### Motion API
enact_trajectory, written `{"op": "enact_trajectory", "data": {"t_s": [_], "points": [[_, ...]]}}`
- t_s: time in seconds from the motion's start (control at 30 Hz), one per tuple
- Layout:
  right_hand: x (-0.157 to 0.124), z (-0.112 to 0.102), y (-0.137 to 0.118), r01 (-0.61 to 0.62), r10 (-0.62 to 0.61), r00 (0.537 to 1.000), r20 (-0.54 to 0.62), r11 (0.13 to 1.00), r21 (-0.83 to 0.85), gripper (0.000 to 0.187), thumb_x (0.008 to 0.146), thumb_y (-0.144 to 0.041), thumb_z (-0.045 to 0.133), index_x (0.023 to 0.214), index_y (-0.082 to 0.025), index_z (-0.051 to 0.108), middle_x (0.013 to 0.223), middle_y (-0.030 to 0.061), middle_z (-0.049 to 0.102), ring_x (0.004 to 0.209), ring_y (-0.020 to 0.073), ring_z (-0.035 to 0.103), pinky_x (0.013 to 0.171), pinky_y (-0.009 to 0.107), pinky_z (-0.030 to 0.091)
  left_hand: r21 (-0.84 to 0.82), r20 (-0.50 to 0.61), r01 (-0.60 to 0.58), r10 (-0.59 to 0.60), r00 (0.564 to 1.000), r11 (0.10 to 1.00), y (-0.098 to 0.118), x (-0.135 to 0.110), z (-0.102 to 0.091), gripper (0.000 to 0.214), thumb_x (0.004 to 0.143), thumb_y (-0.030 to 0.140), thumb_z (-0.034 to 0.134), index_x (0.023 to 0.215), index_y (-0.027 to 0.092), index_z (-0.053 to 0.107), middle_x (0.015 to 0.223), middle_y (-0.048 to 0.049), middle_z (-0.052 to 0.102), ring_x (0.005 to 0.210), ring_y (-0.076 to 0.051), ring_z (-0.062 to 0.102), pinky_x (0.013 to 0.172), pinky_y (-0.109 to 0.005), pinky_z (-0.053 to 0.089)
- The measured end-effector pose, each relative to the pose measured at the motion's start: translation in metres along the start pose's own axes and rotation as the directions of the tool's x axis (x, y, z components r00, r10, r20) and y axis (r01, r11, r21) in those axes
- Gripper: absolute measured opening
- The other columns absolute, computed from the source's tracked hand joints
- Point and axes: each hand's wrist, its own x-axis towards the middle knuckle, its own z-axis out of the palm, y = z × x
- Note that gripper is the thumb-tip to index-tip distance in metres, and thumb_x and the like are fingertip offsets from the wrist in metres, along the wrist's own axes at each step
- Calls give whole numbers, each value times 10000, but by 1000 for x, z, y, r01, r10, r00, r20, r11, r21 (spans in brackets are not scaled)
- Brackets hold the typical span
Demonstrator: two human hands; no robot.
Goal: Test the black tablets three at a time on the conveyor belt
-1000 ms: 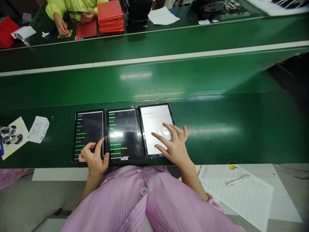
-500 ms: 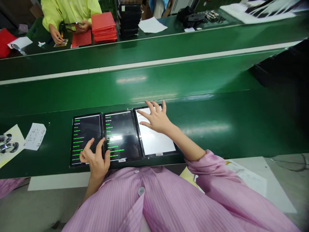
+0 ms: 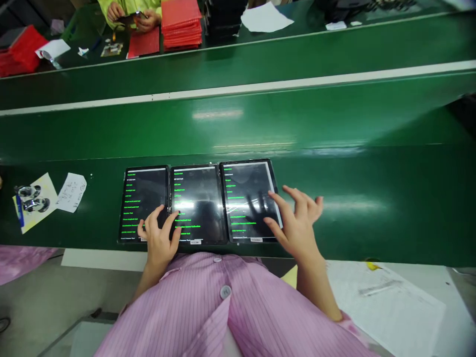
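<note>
Three tablets lie side by side on the green bench, each with a dark screen listing lines of green text. My left hand (image 3: 159,238), fingers spread, is over the lower edges of the left tablet (image 3: 145,193) and the middle tablet (image 3: 203,198); whether a fingertip touches glass I cannot tell. At the right edge of the right tablet (image 3: 241,198) is my right hand (image 3: 297,223), fingers apart and holding nothing. Its dark reflection shows in that screen. Small white labels sit on the tablets' lower rims.
To the left lie a handwritten paper note (image 3: 72,192) and a yellowish sheet (image 3: 46,188) with shiny metal pieces (image 3: 35,204) and a blue pen. Across a raised green ledge (image 3: 238,91), a co-worker's hands (image 3: 147,21) hold a device beside stacked red packets (image 3: 181,25).
My right hand has moved down and right, off the right tablet's upper part. That tablet's screen has gone from white to a dark list of green text. The view has shifted slightly.
</note>
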Motion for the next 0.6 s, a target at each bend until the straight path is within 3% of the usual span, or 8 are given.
{"op": "enact_trajectory", "data": {"t_s": [0.2,0.33,0.4,0.5,0.6], "points": [[-26,7,-16,124,-121,986,115,992,-21,477,981,-571,437,1381,-357,586,1544,119,349,1359,373,364,1141,714,142,-40,0,-67,67,998,997,-6,1,2,541,1005,543,325,1267,265,708,1435,-169,501,1280,-323,490,1126,-560,190],[-30,12,-14,103,-92,982,165,993,-58,491,982,-586,417,1391,-362,572,1562,128,321,1373,390,352,1116,756,129,11,63,-56,55,996,998,-4,1,1,501,1002,545,357,1281,302,696,1492,-159,452,1324,-340,438,1122,-595,160],[-31,11,-11,87,-78,988,134,994,-63,504,979,-569,433,1424,-354,536,1566,143,319,1376,420,353,1098,783,118,21,55,-37,36,998,999,-7,0,-1,515,997,563,363,1307,298,677,1532,-161,403,1345,-354,412,1122,-606,144],[-30,9,-4,71,-70,997,22,997,-33,579,965,-546,465,1506,-342,428,1558,172,338,1358,461,379,1094,790,124,19,-68,67,-66,996,998,-22,-3,-6,621,987,603,324,1392,224,605,1482,-194,444,1307,-357,453,1128,-588,142],[-26,9,0,25,-25,1000,1,1000,-16,594,956,-526,483,1517,-346,404,1527,187,384,1331,489,409,1107,772,128,50,-154,244,-234,960,968,-42,-5,-13,691,997,596,257,1450,145,519,1384,-205,540,1274,-331,490,1133,-543,156]]}}
